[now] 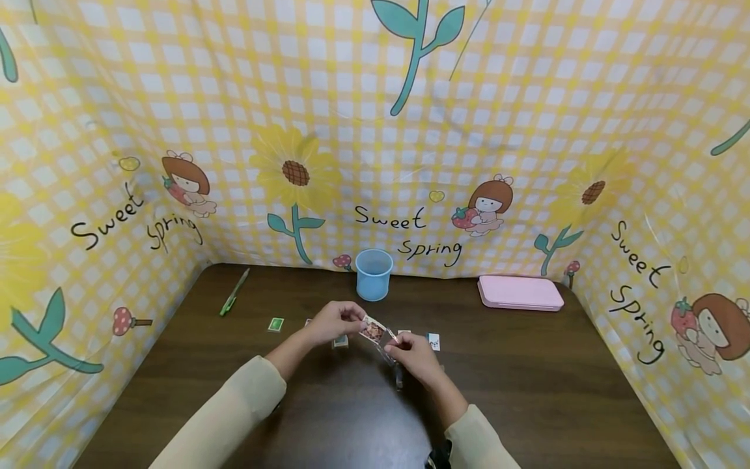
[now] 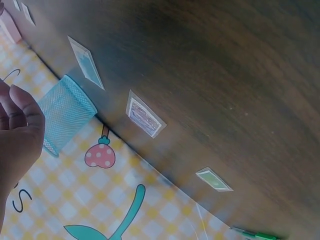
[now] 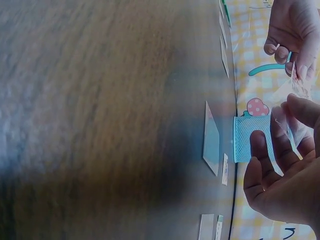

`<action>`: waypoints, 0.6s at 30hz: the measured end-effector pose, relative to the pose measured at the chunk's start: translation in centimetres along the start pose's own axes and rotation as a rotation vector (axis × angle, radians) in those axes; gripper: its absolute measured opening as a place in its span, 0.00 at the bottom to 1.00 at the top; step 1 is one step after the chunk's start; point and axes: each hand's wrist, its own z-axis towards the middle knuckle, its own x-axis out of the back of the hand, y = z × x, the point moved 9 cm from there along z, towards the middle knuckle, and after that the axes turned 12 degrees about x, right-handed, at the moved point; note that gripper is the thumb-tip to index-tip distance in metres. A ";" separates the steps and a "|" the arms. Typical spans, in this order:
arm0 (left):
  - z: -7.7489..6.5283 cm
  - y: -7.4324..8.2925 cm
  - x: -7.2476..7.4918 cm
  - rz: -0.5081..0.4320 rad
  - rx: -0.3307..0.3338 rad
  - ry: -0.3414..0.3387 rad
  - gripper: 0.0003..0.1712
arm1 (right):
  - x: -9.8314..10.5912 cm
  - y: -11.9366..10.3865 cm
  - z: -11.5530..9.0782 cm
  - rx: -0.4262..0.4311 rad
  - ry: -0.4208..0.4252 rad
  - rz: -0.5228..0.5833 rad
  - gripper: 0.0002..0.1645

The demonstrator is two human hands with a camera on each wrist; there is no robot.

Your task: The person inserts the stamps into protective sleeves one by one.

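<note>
Above the middle of the table, my left hand point(image 1: 336, 322) pinches the upper left end of a small picture card point(image 1: 372, 329) with a reddish-brown print. At its other end, my right hand point(image 1: 417, 357) pinches a clear plastic sleeve point(image 1: 387, 352). Whether the card sits partly in the sleeve I cannot tell. The right wrist view shows see-through plastic between both hands, the right hand point(image 3: 282, 185) with its lower fingers curved. Only part of the left hand point(image 2: 20, 125) appears in the left wrist view, and the card is out of sight there.
Several small cards lie on the dark table, among them a green card point(image 1: 276, 324), a purplish card point(image 2: 145, 117) and a white-blue card point(image 1: 433, 342). Behind stand a blue mesh pen holder point(image 1: 372, 283) and a pink case point(image 1: 520, 293). A green pen point(image 1: 235, 293) lies left.
</note>
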 end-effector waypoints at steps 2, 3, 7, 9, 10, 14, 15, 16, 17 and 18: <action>-0.1 0.2 0.0 0.007 -0.006 0.001 0.09 | 0.0 0.0 0.0 0.000 -0.001 -0.015 0.06; -0.1 0.2 0.0 0.006 -0.012 0.001 0.09 | 0.1 0.1 0.1 -0.001 -0.001 -0.018 0.06; 0.9 -1.2 -0.2 0.018 -0.008 0.005 0.07 | 0.0 1.2 0.3 -0.003 0.005 -0.024 0.06; 1.3 -1.9 -0.4 0.043 -0.013 -0.001 0.06 | 0.0 2.2 0.4 -0.004 0.008 -0.041 0.05; 1.5 -2.3 -0.6 0.054 -0.012 -0.007 0.06 | -0.1 2.6 0.5 -0.004 0.009 -0.054 0.05; 1.6 -2.7 -1.0 0.070 -0.024 -0.030 0.08 | -0.2 3.5 0.5 0.016 0.001 -0.102 0.05; 1.6 -2.8 -1.1 0.065 -0.023 -0.032 0.09 | -0.3 3.5 0.5 0.024 -0.002 -0.108 0.05; 1.6 -2.9 -1.1 0.053 -0.015 -0.032 0.09 | -0.3 3.4 0.4 0.033 -0.004 -0.114 0.05; 1.6 -3.0 -1.1 0.048 -0.009 -0.029 0.09 | -0.4 3.4 0.4 0.041 -0.006 -0.121 0.05; 1.5 -3.0 -1.1 0.045 -0.006 -0.024 0.09 | -0.4 3.3 0.4 0.043 -0.007 -0.126 0.06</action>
